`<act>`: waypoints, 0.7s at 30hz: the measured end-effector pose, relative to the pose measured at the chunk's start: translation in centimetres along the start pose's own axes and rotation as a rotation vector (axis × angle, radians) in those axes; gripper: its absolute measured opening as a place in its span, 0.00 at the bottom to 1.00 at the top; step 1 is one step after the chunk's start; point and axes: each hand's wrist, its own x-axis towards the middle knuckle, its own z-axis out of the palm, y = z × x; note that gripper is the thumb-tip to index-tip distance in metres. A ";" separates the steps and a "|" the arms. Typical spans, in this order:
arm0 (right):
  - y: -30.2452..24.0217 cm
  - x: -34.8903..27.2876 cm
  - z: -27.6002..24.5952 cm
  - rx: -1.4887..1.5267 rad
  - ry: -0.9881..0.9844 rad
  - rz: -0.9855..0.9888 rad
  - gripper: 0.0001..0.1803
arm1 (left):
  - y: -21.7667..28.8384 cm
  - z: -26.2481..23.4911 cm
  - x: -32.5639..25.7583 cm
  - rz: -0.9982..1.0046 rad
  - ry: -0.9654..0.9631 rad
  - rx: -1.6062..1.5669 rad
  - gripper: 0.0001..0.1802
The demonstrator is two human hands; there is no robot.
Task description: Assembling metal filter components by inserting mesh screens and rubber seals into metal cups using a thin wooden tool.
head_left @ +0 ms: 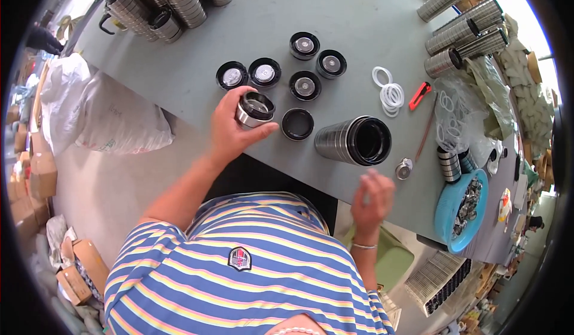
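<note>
My left hand (233, 123) grips a steel-sided lid with a black rim (255, 109), holding it tilted above the table with the round inside facing up. Close to the table's front edge, my right hand (372, 200) is smeared by motion, and nothing shows clearly in its fingers. Just beyond it lies a long stack of steel bands with a black open end (353, 141). Between the held lid and that stack sits a black ring-shaped lid (297, 124). Several black lids with metal discs in their centres (305, 86) stand farther back. A small round metal disc (403, 168) lies right of the stack.
White rings (391, 98) lie beside a red utility knife (420, 95) and a thin brown stick (426, 134). At right are a clear plastic bag of rings (455, 114) and a blue basket of metal parts (445, 215). Steel stacks (179, 0) stand at the far left and far right.
</note>
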 end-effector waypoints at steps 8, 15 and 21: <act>8.3 -0.4 -2.4 -0.263 -0.101 0.343 0.18 | 4.1 -2.3 3.7 -0.209 -0.271 0.876 0.64; 7.5 -1.3 -0.6 -0.196 0.117 0.421 0.17 | 3.2 -1.0 4.6 -0.123 -0.099 0.945 0.54; 8.2 -1.4 -0.6 -0.238 0.103 0.367 0.18 | 3.5 3.4 -0.2 0.544 -0.240 0.546 0.25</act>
